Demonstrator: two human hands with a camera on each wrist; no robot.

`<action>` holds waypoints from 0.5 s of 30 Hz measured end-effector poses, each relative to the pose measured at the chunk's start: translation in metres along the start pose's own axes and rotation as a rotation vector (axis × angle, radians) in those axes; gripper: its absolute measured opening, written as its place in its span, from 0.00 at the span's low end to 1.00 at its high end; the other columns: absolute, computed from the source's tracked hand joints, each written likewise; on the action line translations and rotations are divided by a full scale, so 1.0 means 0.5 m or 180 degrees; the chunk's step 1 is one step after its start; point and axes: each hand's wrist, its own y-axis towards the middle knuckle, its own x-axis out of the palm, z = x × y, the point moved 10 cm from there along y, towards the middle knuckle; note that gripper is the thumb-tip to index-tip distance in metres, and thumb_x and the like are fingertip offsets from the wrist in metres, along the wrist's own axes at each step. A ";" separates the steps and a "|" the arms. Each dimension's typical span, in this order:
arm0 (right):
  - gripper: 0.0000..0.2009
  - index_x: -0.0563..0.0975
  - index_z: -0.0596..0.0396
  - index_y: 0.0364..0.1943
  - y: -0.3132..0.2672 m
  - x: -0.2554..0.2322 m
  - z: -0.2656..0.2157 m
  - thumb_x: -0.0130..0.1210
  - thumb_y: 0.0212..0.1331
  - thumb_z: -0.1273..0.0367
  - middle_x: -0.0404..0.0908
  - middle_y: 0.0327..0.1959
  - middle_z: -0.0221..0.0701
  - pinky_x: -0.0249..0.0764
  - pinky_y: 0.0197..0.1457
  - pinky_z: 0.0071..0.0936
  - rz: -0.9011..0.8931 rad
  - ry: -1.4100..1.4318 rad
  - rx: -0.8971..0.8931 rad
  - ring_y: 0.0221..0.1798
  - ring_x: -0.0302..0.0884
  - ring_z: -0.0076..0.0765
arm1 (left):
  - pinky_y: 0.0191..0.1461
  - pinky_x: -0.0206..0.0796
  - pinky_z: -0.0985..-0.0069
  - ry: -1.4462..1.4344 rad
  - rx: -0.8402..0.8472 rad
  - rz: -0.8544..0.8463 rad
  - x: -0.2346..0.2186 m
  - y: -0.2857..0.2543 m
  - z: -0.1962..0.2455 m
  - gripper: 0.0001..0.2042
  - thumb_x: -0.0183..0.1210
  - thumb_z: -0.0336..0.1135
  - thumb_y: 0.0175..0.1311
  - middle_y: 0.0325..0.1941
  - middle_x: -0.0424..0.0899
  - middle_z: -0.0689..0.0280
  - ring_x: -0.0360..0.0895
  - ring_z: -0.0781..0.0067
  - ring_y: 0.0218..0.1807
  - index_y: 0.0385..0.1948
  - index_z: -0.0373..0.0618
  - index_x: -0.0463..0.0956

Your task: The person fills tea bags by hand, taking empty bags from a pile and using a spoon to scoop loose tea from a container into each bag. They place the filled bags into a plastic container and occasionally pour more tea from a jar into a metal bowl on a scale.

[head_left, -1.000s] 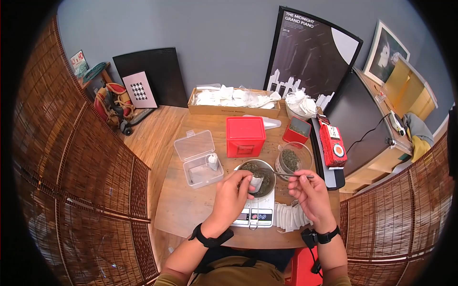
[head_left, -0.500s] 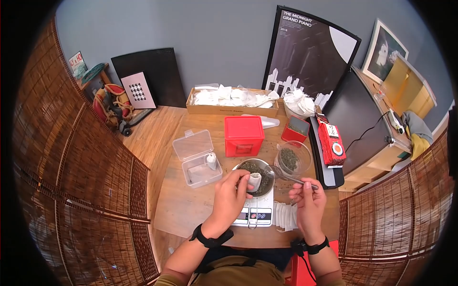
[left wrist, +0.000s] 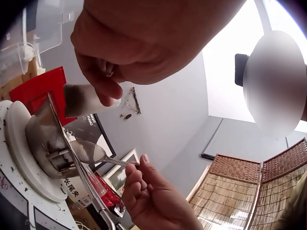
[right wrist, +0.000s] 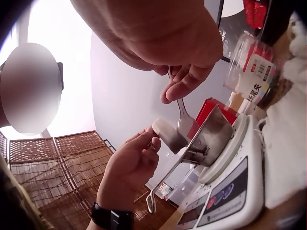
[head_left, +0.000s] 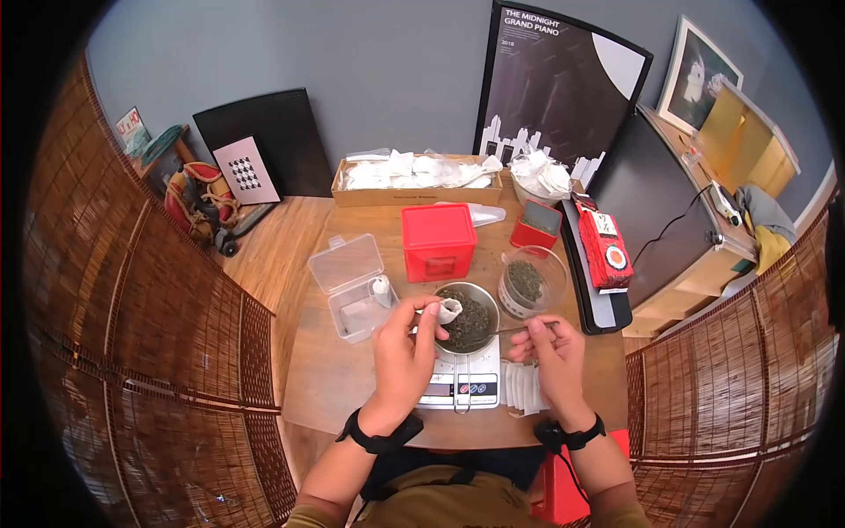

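Note:
A small white tea bag (head_left: 450, 311) with an open mouth is pinched between thumb and fingers of my left hand (head_left: 398, 359), above the left side of a metal pan (right wrist: 219, 139). Dark dried leaves (head_left: 471, 321) lie in this pan, which stands on a white kitchen scale (head_left: 437, 377). My right hand (head_left: 556, 359) pinches the handle of a metal spoon (head_left: 510, 331) from the right. The spoon's bowl dips inside the pan's rim, among the leaves. In the left wrist view the lower part of the tea bag (left wrist: 81, 100) looks dark through the cloth.
White bags (head_left: 521, 387) lie in a row right of the scale. A clear jar (head_left: 519, 306) of leaves stands behind them. A hinged plastic box (head_left: 346, 264) holds one filled bag (head_left: 380, 289). Farther back are a red tin (head_left: 437, 242), smaller red tin (head_left: 532, 234) and cardboard box (head_left: 418, 196).
The spoon was at the bag's mouth, drew back to the right, and now dips into the leaves. My left hand has shifted left and upward with the tea bag. The head view has shifted slightly.

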 end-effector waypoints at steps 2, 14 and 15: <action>0.11 0.80 0.62 0.53 0.004 0.016 0.017 0.60 0.82 0.66 0.91 0.39 0.41 0.87 0.41 0.28 -0.0053 0.0086 0.0071 0.35 0.91 0.33 | 0.27 0.71 0.83 -0.0137 0.0027 0.0067 -0.006 0.002 0.007 0.09 0.58 0.30 0.84 0.37 0.89 0.65 0.84 0.83 0.34 0.51 0.34 0.82; 0.10 0.79 0.65 0.53 -0.013 0.016 0.022 0.59 0.81 0.70 0.90 0.39 0.42 0.86 0.41 0.26 0.0054 -0.0219 -0.0240 0.37 0.91 0.32 | 0.28 0.72 0.84 -0.0214 -0.0092 0.0002 -0.005 -0.001 -0.011 0.08 0.58 0.31 0.84 0.38 0.89 0.65 0.84 0.83 0.35 0.50 0.34 0.82; 0.09 0.79 0.65 0.53 -0.017 0.013 0.017 0.58 0.82 0.71 0.90 0.40 0.42 0.86 0.42 0.27 0.0101 -0.0248 -0.0356 0.39 0.91 0.32 | 0.28 0.72 0.84 -0.0216 -0.0096 0.0006 -0.005 0.000 -0.013 0.08 0.58 0.31 0.84 0.38 0.89 0.65 0.84 0.83 0.35 0.50 0.34 0.82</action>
